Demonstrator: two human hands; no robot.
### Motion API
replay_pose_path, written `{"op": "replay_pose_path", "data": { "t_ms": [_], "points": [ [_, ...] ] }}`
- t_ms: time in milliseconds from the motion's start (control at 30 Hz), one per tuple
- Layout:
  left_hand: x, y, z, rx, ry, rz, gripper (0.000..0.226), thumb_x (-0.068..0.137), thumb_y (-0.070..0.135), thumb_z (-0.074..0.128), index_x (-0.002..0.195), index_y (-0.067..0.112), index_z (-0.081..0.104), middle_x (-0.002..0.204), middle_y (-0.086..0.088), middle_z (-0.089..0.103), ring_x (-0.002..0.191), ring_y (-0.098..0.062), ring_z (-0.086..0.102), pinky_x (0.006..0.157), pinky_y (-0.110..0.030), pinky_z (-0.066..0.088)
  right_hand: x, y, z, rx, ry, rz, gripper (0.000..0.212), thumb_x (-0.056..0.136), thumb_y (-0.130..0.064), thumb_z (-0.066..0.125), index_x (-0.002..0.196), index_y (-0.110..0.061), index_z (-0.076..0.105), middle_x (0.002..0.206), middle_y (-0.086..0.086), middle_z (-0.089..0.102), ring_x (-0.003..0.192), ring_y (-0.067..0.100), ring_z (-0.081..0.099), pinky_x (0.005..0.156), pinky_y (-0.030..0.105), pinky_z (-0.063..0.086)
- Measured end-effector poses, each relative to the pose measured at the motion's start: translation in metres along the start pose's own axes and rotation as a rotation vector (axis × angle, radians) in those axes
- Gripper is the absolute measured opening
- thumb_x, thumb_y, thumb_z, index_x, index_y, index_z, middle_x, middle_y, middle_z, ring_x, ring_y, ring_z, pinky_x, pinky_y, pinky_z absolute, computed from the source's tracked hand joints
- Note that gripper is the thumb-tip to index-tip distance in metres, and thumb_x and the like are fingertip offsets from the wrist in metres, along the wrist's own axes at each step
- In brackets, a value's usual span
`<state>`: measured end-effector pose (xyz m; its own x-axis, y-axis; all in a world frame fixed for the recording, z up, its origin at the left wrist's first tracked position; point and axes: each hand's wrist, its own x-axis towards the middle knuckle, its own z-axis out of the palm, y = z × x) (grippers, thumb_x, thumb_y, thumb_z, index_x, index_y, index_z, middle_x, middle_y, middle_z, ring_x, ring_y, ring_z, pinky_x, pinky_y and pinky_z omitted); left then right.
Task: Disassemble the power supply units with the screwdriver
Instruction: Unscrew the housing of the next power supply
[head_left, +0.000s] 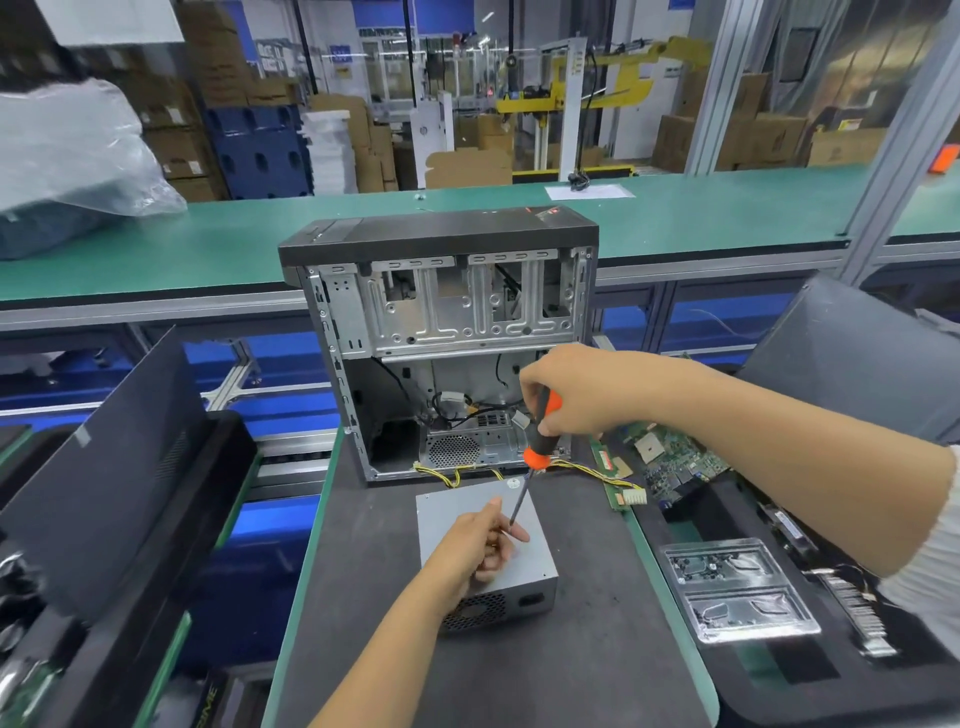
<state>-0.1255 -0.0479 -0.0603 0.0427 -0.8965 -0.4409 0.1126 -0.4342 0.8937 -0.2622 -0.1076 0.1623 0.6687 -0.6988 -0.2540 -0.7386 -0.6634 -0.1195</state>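
Observation:
A grey power supply unit lies flat on the dark mat, its fan grille facing me. Yellow and black cables run from its far end toward the open computer case standing behind it. My right hand grips the orange and black handle of a screwdriver, held above the unit with the shaft slanting down. My left hand rests on the unit's top and pinches the shaft near the tip. The tip itself is hidden by my fingers.
A green circuit board and a memory stick lie right of the case. A clear plastic tray sits further right. Black panels lean at left and right. A green bench runs across behind.

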Motion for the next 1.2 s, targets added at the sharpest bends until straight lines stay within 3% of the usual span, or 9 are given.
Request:
{"op": "replay_pose_path", "data": {
  "t_ms": [133, 333, 500, 633, 733, 867, 1000, 1100, 1200],
  "points": [
    [-0.011, 0.0, -0.01, -0.055, -0.056, -0.025, 0.04, 0.105, 0.029, 0.038, 0.077, 0.01, 0.059, 0.058, 0.001, 0.047, 0.043, -0.008, 0.028, 0.04, -0.018, 0.021, 0.01, -0.004, 0.004, 0.061, 0.005, -0.018, 0.011, 0.09, -0.015, 0.059, 0.09, -0.022, 0.051, 0.087, -0.005, 0.05, 0.056, 0.015, 0.063, 0.051, 0.025, 0.049],
    [-0.02, -0.006, -0.049, -0.067, 0.134, 0.099, 0.033, 0.104, 0.014, 0.042, 0.076, 0.005, 0.059, 0.06, -0.002, 0.048, 0.044, -0.007, 0.034, 0.04, -0.017, 0.029, 0.022, -0.02, 0.01, 0.024, 0.019, -0.108, 0.01, 0.089, -0.023, 0.059, 0.092, -0.024, 0.05, 0.084, -0.009, 0.046, 0.082, 0.021, 0.063, 0.067, 0.033, 0.05],
    [-0.025, -0.013, -0.084, 0.085, 0.297, 0.12, 0.031, 0.093, -0.01, 0.035, 0.087, 0.002, 0.063, 0.071, -0.007, 0.059, 0.053, -0.011, 0.047, 0.048, -0.017, 0.041, 0.027, -0.034, 0.015, 0.036, 0.029, -0.161, 0.008, 0.087, -0.026, 0.059, 0.093, -0.021, 0.057, 0.086, -0.004, 0.055, 0.055, 0.014, 0.06, 0.053, 0.028, 0.046],
    [-0.033, -0.019, -0.088, 0.193, 0.293, 0.114, 0.032, 0.091, 0.002, 0.041, 0.075, 0.012, 0.067, 0.06, 0.005, 0.052, 0.052, -0.009, 0.04, 0.05, -0.016, 0.034, 0.033, -0.043, 0.027, -0.002, 0.028, -0.19, 0.012, 0.085, -0.03, 0.06, 0.092, -0.021, 0.058, 0.082, -0.006, 0.053, 0.077, 0.022, 0.062, 0.068, 0.04, 0.053],
    [-0.042, -0.026, -0.09, 0.334, 0.206, 0.101, 0.024, 0.093, 0.022, 0.053, 0.074, 0.02, 0.067, 0.058, 0.014, 0.049, 0.054, -0.005, 0.038, 0.05, -0.011, 0.032, 0.037, -0.049, 0.034, 0.002, 0.002, -0.222, 0.008, 0.087, -0.03, 0.059, 0.09, -0.023, 0.057, 0.078, -0.009, 0.05, 0.07, 0.02, 0.063, 0.061, 0.037, 0.053],
    [-0.048, -0.036, -0.092, 0.381, 0.11, 0.208, 0.01, 0.089, 0.021, 0.067, 0.083, 0.013, 0.068, 0.07, -0.009, 0.04, 0.068, -0.018, 0.032, 0.059, -0.018, 0.029, 0.039, -0.055, 0.042, -0.01, -0.039, -0.249, 0.011, 0.087, -0.03, 0.059, 0.082, -0.031, 0.05, 0.079, -0.008, 0.045, 0.074, 0.022, 0.064, 0.051, 0.028, 0.043],
    [-0.049, -0.039, -0.095, 0.363, 0.105, 0.223, 0.007, 0.087, 0.017, 0.07, 0.081, 0.02, 0.071, 0.064, -0.009, 0.029, 0.063, -0.018, 0.026, 0.06, -0.024, 0.027, 0.041, -0.059, 0.045, -0.001, -0.05, -0.276, 0.008, 0.088, -0.027, 0.06, 0.092, -0.021, 0.056, 0.076, -0.009, 0.048, 0.076, 0.024, 0.064, 0.051, 0.026, 0.043],
    [-0.05, -0.044, -0.095, 0.328, 0.112, 0.234, 0.003, 0.089, 0.017, 0.069, 0.087, 0.015, 0.071, 0.061, -0.008, 0.027, 0.067, -0.024, 0.027, 0.077, -0.029, 0.033, 0.04, -0.063, 0.046, -0.024, -0.047, -0.291, 0.01, 0.089, -0.028, 0.059, 0.095, -0.02, 0.057, 0.077, -0.008, 0.048, 0.075, 0.019, 0.057, 0.052, 0.025, 0.04],
    [-0.051, -0.046, -0.094, 0.345, 0.13, 0.246, 0.004, 0.089, 0.021, 0.069, 0.089, 0.019, 0.072, 0.057, 0.001, 0.024, 0.058, -0.015, 0.024, 0.07, -0.029, 0.031, 0.041, -0.066, 0.048, -0.045, -0.046, -0.298, 0.013, 0.088, -0.03, 0.06, 0.096, -0.021, 0.056, 0.079, -0.008, 0.047, 0.086, 0.02, 0.056, 0.056, 0.027, 0.041]
  ]
}}
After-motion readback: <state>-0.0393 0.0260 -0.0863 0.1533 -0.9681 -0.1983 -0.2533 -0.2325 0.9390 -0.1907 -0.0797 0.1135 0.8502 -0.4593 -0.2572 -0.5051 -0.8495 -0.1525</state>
